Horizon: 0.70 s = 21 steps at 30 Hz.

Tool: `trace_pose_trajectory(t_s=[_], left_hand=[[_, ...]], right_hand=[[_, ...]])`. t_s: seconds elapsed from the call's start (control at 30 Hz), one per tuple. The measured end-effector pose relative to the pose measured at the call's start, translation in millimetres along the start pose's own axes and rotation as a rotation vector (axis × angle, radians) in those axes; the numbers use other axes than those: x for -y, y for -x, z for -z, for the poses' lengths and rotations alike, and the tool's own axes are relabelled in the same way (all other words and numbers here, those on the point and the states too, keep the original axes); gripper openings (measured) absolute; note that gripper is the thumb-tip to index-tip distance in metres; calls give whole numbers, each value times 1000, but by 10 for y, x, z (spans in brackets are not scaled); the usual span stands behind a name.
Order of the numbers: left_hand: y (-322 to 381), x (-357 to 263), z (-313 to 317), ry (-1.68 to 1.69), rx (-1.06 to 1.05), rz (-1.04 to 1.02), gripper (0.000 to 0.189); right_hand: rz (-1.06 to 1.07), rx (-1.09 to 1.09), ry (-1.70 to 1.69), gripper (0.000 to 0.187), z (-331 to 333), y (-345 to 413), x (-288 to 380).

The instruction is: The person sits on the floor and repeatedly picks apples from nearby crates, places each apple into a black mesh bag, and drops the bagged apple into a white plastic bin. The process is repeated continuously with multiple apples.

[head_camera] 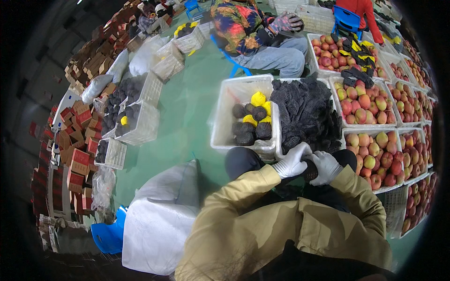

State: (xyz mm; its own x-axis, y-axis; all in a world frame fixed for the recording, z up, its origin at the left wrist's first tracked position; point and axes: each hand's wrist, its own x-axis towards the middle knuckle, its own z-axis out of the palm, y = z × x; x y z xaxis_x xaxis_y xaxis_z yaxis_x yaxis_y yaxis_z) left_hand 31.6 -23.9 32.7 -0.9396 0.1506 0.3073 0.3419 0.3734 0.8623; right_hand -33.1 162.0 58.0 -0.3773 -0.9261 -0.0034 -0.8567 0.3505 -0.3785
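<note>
My left hand (291, 162) and my right hand (324, 168), both in white gloves, meet above my lap. Between them they grip a rounded item in a black foam net sleeve (310, 171), probably an apple; my fingers hide part of it. Just beyond is a crate heaped with loose black foam net sleeves (305, 109). To its left a white plastic crate (225, 130) holds several round wrapped pieces, some in black nets (244, 132) and some in yellow nets (258, 98). Bare red and yellow apples (378, 158) fill a crate to the right of my right hand.
More apple crates (365, 102) line the right side. Opposite me sits a person in a patterned jacket (239, 24). A white sack (160, 224) and a blue chair (109, 230) are at left, before crates of black-netted pieces (132, 119) and heaped cardboard boxes (80, 161).
</note>
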Motion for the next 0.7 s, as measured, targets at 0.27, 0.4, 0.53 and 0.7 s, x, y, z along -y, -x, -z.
trace_pose_trajectory(t_s=[0.27,0.4,0.53,0.7], left_hand=[[-55,219,52,-577,894,364,38],[-244,-38,318,138,462,772,18],[-66,182,213,643,278,767,33],[5,586,296,582,253,470,53]], right_hand=[[173,-11,-133,77,-9,-77,48],[133,-5,-226,82,-21,-29,34],[80,-41,-257,72,13,-100,92],[146,-271,-459,88,-116,66,-89]])
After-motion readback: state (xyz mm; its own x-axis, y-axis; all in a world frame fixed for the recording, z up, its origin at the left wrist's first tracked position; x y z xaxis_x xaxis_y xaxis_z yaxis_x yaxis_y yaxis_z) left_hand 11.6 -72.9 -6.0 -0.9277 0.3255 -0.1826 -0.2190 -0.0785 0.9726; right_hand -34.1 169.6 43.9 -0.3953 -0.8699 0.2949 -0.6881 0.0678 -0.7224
